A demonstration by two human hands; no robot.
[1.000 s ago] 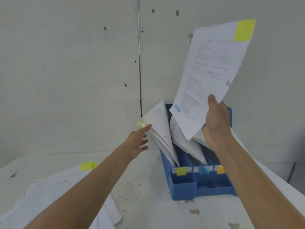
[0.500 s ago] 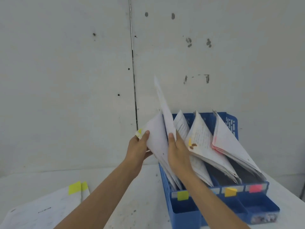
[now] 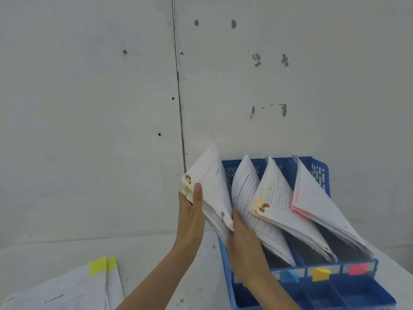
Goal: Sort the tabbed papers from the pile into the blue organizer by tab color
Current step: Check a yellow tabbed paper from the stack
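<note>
The left hand [image 3: 191,211] pinched the white yellow-tabbed paper stack [image 3: 212,186] at its 9 o'clock corner, in the leftmost slot of the blue plastic organizer [image 3: 321,168]. The right hand [image 3: 243,242] pressed its 5 o'clock edge, fingers hidden, perhaps gripping. The sheets looked light and floppy, so a low grip would likely steady them. The white paper pile [image 3: 67,287] lay at 7 o'clock.

Left hand [image 3: 191,218] grips yellow-tabbed papers [image 3: 212,182] in organizer [image 3: 319,173]; right hand [image 3: 244,245] touches them.
</note>
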